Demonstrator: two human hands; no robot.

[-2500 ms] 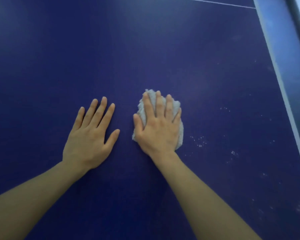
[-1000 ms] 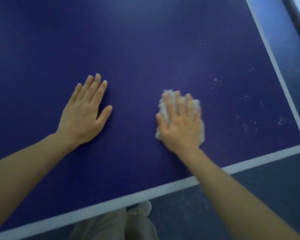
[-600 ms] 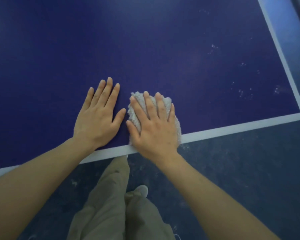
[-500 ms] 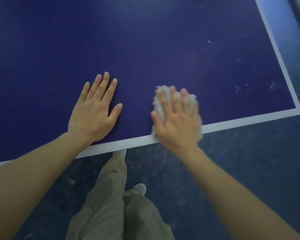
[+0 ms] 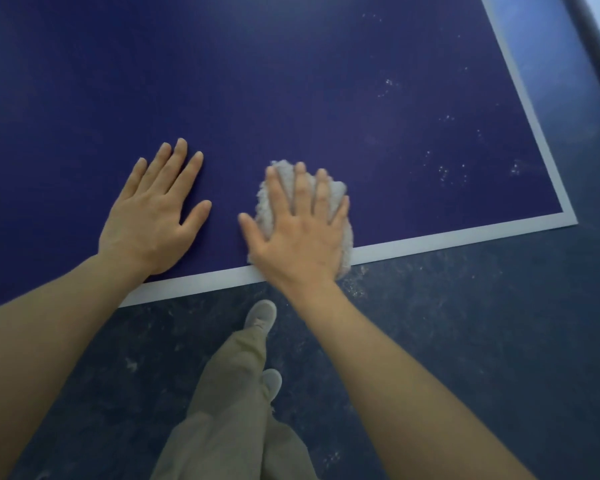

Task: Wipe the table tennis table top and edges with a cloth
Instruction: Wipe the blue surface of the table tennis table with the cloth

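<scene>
Dark blue floor [image 5: 465, 341] is showing below the table [image 5: 291, 81], and you are standing at its near edge, where the white line [image 5: 447, 239] is running along. Your right hand [image 5: 298, 237] is lying flat on the cloth [image 5: 342, 223], fingers straight and spread, pressing it down and not curling round it. The cloth is sitting right at the near edge, partly on the white line, with a bit poking over the side. Your left hand [image 5: 153, 213] is lying flat on the bare blue top just beside it, fingers straight, holding nothing.

The cloth is looking soft, fluffy and light, so it will likely bunch up and slide easily. Keep your palm on its middle so it is not slipping out. Small white specks [image 5: 451, 174] are dotting the top to the right, well apart from the cloth, so that part probably needs wiping. No boxes or bowls are showing anywhere.
</scene>
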